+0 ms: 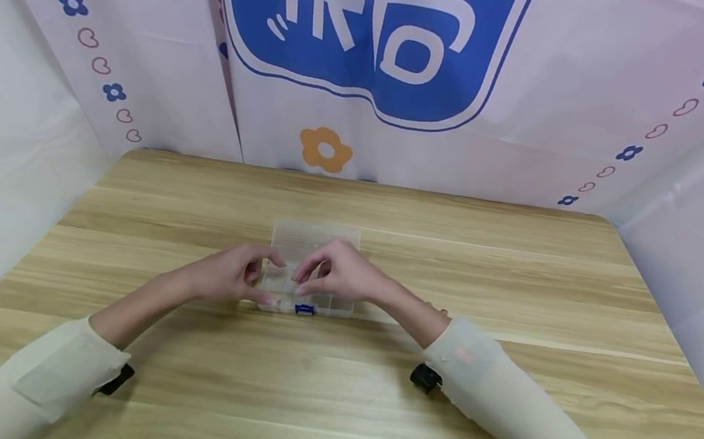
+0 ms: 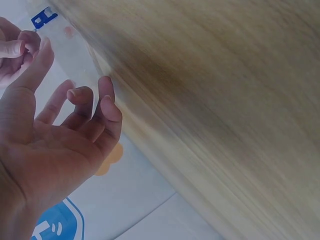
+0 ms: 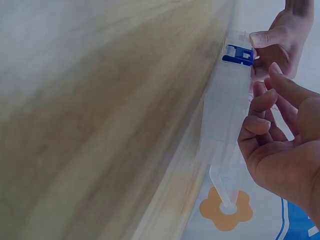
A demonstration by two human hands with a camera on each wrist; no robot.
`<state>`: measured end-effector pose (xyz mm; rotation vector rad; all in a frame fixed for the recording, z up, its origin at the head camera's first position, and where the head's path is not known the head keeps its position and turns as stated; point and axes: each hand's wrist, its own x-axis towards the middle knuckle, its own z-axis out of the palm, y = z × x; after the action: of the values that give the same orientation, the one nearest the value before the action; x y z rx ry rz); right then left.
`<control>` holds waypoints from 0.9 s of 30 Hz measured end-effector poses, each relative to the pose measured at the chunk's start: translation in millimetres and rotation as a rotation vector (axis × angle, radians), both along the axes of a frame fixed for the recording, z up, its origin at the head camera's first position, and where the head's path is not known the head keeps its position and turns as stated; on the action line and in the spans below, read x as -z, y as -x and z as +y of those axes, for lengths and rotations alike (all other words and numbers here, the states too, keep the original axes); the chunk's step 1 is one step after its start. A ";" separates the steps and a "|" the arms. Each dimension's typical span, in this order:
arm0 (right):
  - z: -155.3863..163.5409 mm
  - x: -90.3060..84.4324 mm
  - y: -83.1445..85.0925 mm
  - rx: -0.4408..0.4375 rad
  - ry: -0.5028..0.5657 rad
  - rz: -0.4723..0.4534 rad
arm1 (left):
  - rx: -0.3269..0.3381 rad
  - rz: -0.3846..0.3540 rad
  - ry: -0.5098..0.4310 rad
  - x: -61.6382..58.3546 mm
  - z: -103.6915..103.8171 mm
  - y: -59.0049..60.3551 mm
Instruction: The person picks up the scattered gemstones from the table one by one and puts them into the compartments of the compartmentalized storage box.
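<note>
A clear plastic compartment box point(image 1: 341, 306) with a blue latch point(image 1: 304, 309) on its front lies on the table. Its see-through lid point(image 1: 317, 233) is raised at the back. At the box's left end, my left hand point(image 1: 229, 274) has its thumb at the front corner and its index finger reaching over a compartment, with the fingers loosely curved and spread. Over the middle compartments, my right hand point(image 1: 345, 274) has thumb and fingertips close together, pointing left; I cannot tell whether something tiny is between them. In the right wrist view, the left thumb point(image 3: 265, 38) overlaps the rim near the latch.
The box stands on a wood-grain table point(image 1: 331, 393). Small brownish bits point(image 1: 444, 311) show just behind the right forearm. A white printed cloth point(image 1: 530, 161) hangs at the table's back edge, and white sheets flank both sides.
</note>
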<state>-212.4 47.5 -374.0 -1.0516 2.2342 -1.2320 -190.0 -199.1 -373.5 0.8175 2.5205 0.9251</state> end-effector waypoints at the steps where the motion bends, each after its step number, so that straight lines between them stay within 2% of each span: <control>1: 1.2 -0.4 0.1 0.003 -0.001 0.001 | 0.001 0.000 -0.001 -0.3 0.3 -0.1; 10: 21.7 -6.3 -1.4 0.049 0.007 -0.002 | -0.006 -0.007 0.003 -2.6 1.9 -2.1; 27: 88.6 1.8 0.0 0.187 -0.002 -0.002 | -0.025 -0.020 0.026 -3.8 2.4 -4.0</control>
<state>-212.4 136.1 -375.7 -0.8551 2.3757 -1.3037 -186.0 -196.7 -369.7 0.7665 2.5257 0.9023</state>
